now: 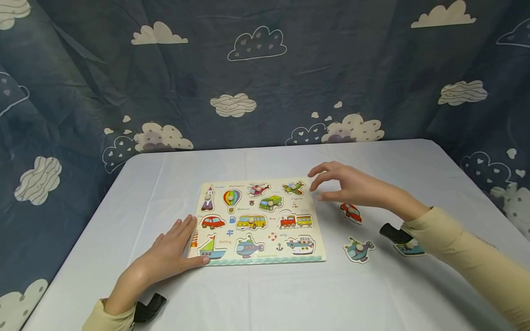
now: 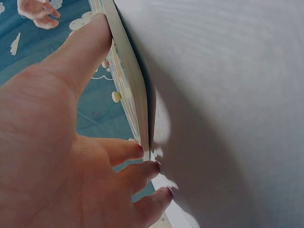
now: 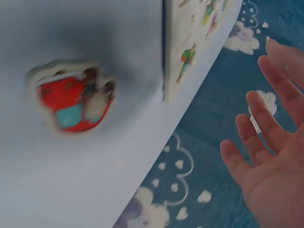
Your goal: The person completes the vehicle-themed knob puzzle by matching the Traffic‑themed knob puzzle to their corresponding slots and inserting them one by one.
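Note:
A wooden vehicle puzzle board (image 1: 285, 260) lies flat on the table. My left hand (image 1: 167, 252) rests at its left side, thumb on the near left corner and straight fingers along the edge. In the left wrist view, the thumb (image 2: 80, 57) lies on the board and the fingertips touch its side. My right hand (image 1: 352, 185) hovers beside the far right corner, fingers loosely bent, holding nothing. Below it lies a red car piece (image 1: 351, 213), blurred in the right wrist view. The green fighter plane piece (image 1: 294, 188) sits in the board near the right fingertips.
Right of the board lies a loose submarine piece (image 1: 358, 250). A boat piece (image 1: 410, 248) is partly hidden under the right wrist's black strap (image 1: 395, 233). Knobbed pieces on the board include a yellow bus (image 1: 251, 222) and a balloon (image 1: 231, 198). A cloud-patterned cloth (image 1: 265, 82) hangs behind.

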Motion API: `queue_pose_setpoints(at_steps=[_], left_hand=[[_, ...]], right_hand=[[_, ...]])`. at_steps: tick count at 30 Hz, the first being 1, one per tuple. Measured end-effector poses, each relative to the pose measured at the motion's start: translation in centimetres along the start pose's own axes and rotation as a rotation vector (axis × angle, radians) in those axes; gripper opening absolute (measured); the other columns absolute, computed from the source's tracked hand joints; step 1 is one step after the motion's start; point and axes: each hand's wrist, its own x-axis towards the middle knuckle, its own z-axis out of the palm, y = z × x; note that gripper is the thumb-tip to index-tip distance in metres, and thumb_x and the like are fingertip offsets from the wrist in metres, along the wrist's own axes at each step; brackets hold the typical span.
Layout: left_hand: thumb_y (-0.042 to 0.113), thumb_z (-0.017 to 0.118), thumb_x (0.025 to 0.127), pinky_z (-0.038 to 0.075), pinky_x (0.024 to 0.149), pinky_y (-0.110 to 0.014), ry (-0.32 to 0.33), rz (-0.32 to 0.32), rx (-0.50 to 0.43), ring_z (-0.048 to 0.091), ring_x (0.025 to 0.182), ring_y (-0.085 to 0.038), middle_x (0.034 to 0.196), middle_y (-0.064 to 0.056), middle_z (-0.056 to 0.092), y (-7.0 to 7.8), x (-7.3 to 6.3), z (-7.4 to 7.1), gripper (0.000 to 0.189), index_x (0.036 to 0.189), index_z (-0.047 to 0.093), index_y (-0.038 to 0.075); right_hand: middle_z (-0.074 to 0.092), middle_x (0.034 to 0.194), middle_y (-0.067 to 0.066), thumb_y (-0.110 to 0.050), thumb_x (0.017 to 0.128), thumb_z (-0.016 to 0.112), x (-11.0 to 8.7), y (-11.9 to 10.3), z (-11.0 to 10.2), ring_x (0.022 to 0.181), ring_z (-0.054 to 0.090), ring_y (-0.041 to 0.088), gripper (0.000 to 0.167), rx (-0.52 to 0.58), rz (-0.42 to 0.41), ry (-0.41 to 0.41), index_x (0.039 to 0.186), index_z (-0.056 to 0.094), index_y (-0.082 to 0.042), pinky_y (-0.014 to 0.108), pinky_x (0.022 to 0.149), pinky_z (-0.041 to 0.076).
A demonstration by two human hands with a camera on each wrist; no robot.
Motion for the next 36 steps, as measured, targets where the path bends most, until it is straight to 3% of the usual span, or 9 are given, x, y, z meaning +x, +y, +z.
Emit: queue_pose_setpoints(at_steps=[8, 21, 36], left_hand=[[0.068, 0.068, 0.079, 0.019, 0.104, -0.073, -0.004, -0.005, -0.007, 0.017, 0.144, -0.046, 0.158, -0.023, 0.023, -0.1, 0.0, -0.1, 0.113, 0.154, 0.023, -0.003], [0.070, 0.067, 0.078, 0.019, 0.105, -0.072, -0.013, -0.004, -0.007, 0.017, 0.144, -0.045, 0.158, -0.023, 0.023, 0.0, 0.0, 0.0, 0.114, 0.154, 0.022, -0.002], [0.069, 0.068, 0.078, 0.019, 0.105, -0.072, -0.006, -0.004, -0.009, 0.017, 0.145, -0.044, 0.158, -0.022, 0.023, -0.2, 0.1, 0.0, 0.114, 0.154, 0.023, -0.002]], right_hand=[[0.057, 0.132, 0.006, -0.016, 0.085, 0.078, -2.7, 1.6, -0.6, 0.128, 0.043, 0.031, 0.019, 0.003, 0.096, 0.017, 0.104, 0.075, -0.019, 0.060, 0.101, 0.038], [0.059, 0.129, 0.010, -0.012, 0.082, 0.081, -5.6, 4.1, -0.5, 0.123, 0.046, 0.033, 0.018, 0.007, 0.155, 0.041, 0.098, 0.076, -0.021, 0.060, 0.098, 0.040], [0.060, 0.122, 0.008, -0.010, 0.079, 0.082, -6.3, 6.3, 1.1, 0.117, 0.048, 0.033, 0.021, 0.004, 0.185, 0.000, 0.088, 0.074, -0.027, 0.057, 0.096, 0.039]])
